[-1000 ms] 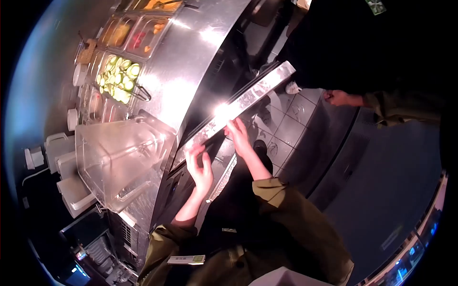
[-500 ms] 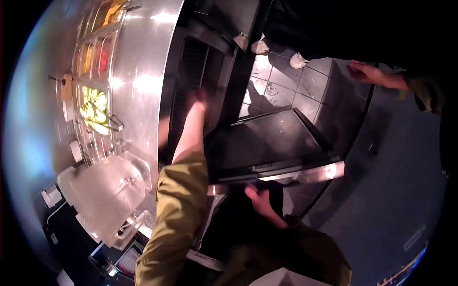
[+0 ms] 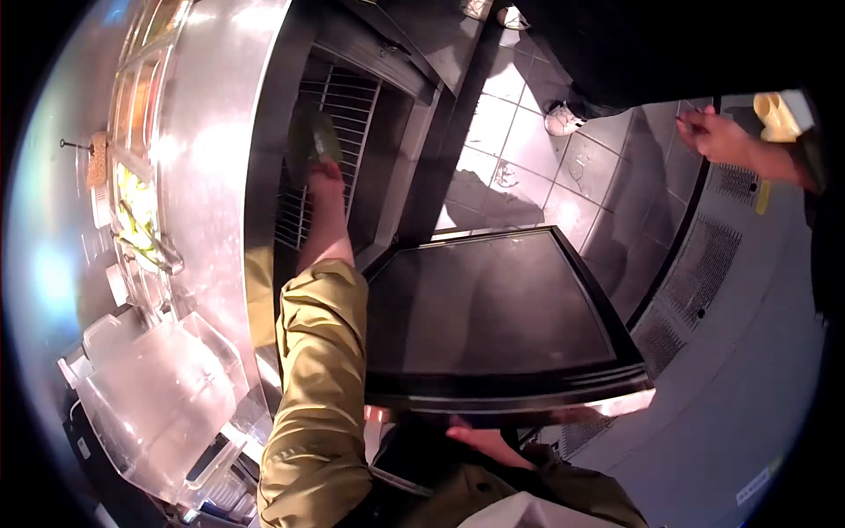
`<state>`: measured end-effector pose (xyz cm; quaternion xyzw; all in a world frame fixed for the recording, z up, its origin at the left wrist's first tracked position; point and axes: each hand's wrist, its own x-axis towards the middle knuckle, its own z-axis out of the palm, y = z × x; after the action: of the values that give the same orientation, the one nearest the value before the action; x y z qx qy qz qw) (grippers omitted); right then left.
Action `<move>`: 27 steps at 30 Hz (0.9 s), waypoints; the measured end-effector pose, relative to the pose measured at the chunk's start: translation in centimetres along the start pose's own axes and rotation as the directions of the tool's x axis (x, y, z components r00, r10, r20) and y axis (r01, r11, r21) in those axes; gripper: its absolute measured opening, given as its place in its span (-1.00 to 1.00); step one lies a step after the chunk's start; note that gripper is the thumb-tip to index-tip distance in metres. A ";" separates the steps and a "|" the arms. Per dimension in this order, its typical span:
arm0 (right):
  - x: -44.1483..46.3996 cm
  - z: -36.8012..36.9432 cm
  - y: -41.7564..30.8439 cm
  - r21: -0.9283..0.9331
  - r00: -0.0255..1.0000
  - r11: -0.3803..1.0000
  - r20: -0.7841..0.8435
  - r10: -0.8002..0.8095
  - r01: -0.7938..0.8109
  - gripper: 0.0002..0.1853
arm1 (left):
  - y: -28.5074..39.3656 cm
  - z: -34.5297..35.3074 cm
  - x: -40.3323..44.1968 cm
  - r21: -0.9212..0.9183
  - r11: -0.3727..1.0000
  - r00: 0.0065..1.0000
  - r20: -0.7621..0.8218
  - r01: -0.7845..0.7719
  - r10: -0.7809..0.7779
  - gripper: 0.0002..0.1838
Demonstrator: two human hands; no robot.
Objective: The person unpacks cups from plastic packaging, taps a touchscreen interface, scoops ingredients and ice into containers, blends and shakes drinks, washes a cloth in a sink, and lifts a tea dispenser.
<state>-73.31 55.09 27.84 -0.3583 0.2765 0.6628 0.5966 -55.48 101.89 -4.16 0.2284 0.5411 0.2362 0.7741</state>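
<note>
My left hand point(image 3: 326, 176) is inside the dark cabinet, above a wire rack point(image 3: 359, 119). Its fingers are closed at the near end of a greenish, see-through container point(image 3: 319, 130), whose exact kind is blurred in the shade. Below, the cabinet's open door point(image 3: 502, 304) swings out toward me, dark inner panel facing up. My right hand point(image 3: 480, 440) is at the door's outer edge, thumb side showing; most of its fingers are hidden beneath the edge.
On the left runs a steel counter point(image 3: 216, 114) with sunken food pans, sliced green food point(image 3: 136, 216) and a clear plastic bin point(image 3: 163, 400). Another person's hand point(image 3: 717, 136) and shoes point(image 3: 563, 119) are at the upper right, over the tiled floor point(image 3: 528, 150). A grey vented unit point(image 3: 748, 290) borders the right.
My left hand has gone deeper into the cabinet, and the greenish container now shows in it. The view has shifted; the other person's hand and feet have moved.
</note>
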 end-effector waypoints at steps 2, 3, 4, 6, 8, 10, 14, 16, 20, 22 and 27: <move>1.1 -0.2 2.5 -0.117 0.987 0.986 -0.088 -0.131 0.120 -0.51 | -3.0 -0.3 -1.7 0.024 0.999 0.999 -0.023 -0.028 0.029 -0.76; 3.0 -0.6 5.8 -0.090 0.892 0.907 -0.168 -0.420 0.410 -0.54 | -4.7 0.0 -2.3 0.048 0.998 0.999 -0.025 -0.037 0.038 -0.75; 2.7 0.1 4.3 -0.041 0.810 0.832 -0.208 -0.549 0.554 -0.58 | -7.0 -0.5 -1.4 0.093 0.995 0.999 -0.019 -0.040 0.042 -0.74; 4.2 -0.5 4.7 -0.032 0.798 0.817 -0.194 -0.571 0.576 -0.62 | -12.1 -1.7 0.4 0.260 0.965 1.000 0.027 -0.022 0.015 -0.71; 3.2 0.7 2.9 0.053 0.781 0.796 -0.247 -0.574 0.602 -0.72 | -11.5 3.0 -12.6 -0.175 0.945 0.960 -0.007 0.276 -0.281 -0.91; 3.5 0.8 2.2 0.151 0.763 0.753 -0.236 -0.602 0.640 -0.70 | -9.1 10.5 -35.6 -0.190 0.965 0.976 0.155 0.182 -0.153 -0.90; 2.0 1.9 -0.6 0.205 0.743 0.721 -0.046 -0.668 0.662 -0.64 | -4.0 9.6 -52.3 0.074 0.970 0.956 0.169 0.232 -0.242 -0.94; 1.9 1.2 -2.0 -0.512 0.751 0.707 -0.166 -0.639 0.488 -0.66 | -1.1 6.9 -57.6 0.160 0.982 0.944 0.297 0.100 -0.145 -0.99; 3.7 -0.6 -3.7 -0.316 0.736 0.695 0.015 -0.677 0.646 -0.65 | 5.6 -1.1 -64.3 0.238 0.955 0.887 0.381 0.177 -0.260 -0.93; 4.4 -0.4 -6.1 -0.263 0.754 0.718 0.056 -0.655 0.644 -0.64 | 8.9 -6.0 -66.3 0.225 0.966 0.895 0.394 0.128 -0.210 -0.89; 6.1 2.7 -11.0 -0.120 0.826 0.819 0.036 -0.562 0.562 -0.61 | 13.9 -19.0 -69.5 0.203 0.942 0.963 0.070 -0.268 0.259 -0.95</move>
<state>-63.02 62.33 25.16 -0.4609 0.1166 0.4735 0.7415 -96.13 72.02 49.17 0.3842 0.5112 0.2741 0.7183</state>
